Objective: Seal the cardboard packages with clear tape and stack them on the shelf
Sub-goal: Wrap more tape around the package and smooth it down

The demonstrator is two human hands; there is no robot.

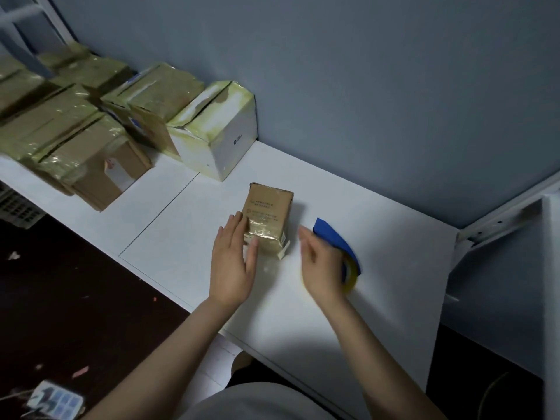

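Note:
A small brown cardboard package (268, 218) lies on the white table (378, 253), its near end wrapped in shiny clear tape with a loose tape tab at the near right corner. My left hand (233, 262) has straight fingers, and they touch the package's left side. My right hand (321, 268) is just right of the package and holds a blue tape dispenser (336, 237) with a roll of clear tape (348, 275). The hand hides most of the roll.
Several taped cardboard boxes (75, 128) are stacked at the back left of the table, and a white taped box (218, 128) stands beside them against the blue wall. A white metal frame (500, 222) rises at the right. Dark floor lies below the table's near edge.

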